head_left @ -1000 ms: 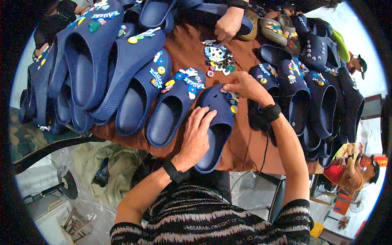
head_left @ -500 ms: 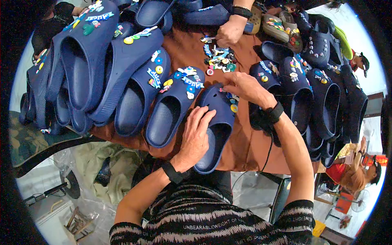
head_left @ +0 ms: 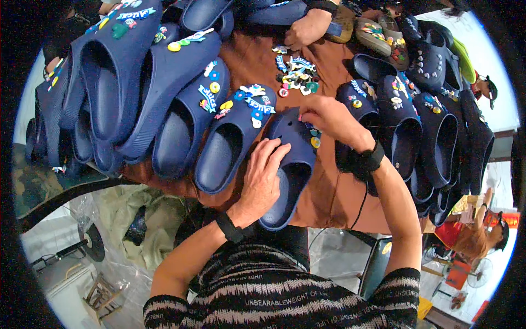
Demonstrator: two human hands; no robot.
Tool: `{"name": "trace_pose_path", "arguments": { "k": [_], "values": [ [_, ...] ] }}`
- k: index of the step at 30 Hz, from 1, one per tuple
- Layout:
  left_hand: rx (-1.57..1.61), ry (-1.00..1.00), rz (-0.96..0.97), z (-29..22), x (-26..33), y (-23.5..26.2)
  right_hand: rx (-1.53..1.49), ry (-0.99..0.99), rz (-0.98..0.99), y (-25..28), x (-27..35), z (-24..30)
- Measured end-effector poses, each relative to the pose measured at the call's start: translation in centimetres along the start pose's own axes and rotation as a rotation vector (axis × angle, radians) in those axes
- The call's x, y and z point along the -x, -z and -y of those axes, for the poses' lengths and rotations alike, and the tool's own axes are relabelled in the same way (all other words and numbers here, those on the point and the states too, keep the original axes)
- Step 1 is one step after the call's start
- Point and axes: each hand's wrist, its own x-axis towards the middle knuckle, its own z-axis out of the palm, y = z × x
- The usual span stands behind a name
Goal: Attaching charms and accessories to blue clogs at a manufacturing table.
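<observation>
A navy clog [head_left: 300, 150] lies on the brown cloth in front of me, its heel toward me. My left hand [head_left: 261, 178] holds it, fingers resting over the left side of its upper. Over the toe, my right hand [head_left: 333, 122] pinches a small pinkish shoe charm [head_left: 300, 117] against the upper. Charms, one of them yellow [head_left: 315, 142], sit along the clog's right side, partly under my right hand. Bare holes show on the rest of the upper. Just left stands another navy clog [head_left: 219, 159] with several charms on it.
Beyond the toe is a pile of loose charms [head_left: 298, 74], with another person's hand [head_left: 308, 27] close behind it. Decorated navy clogs [head_left: 112, 104] crowd the left, and more clogs [head_left: 405, 129] line the right. A cable [head_left: 361, 208] hangs over the brown cloth's [head_left: 334, 197] near edge.
My right hand has shifted slightly right and turned a little, still pinching at the toe. The other person's hand has moved a bit left and up. My left hand stays on the clog.
</observation>
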Motion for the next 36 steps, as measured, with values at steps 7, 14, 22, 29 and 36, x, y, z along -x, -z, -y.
{"name": "trace_pose_path", "arguments": {
  "k": [7,14,22,29,36],
  "values": [
    [0.030,0.001,-0.011,0.2,0.1,0.2,-0.871,-0.419,0.006,1.3,0.4,-1.6],
    [0.028,0.030,-0.024,0.3,0.3,0.0,-0.291,-0.152,0.113,0.8,-0.7,0.6],
    [-0.006,0.031,-0.015,0.6,0.4,-0.1,0.296,-0.311,0.170,1.3,-1.7,3.4],
    [-0.014,0.023,-0.010,0.7,0.5,-0.1,0.297,-0.156,0.275,2.4,-3.4,2.6],
    [-0.005,0.032,-0.001,0.6,0.2,-0.2,0.631,0.003,0.326,0.8,-4.0,1.9]
  ]
}}
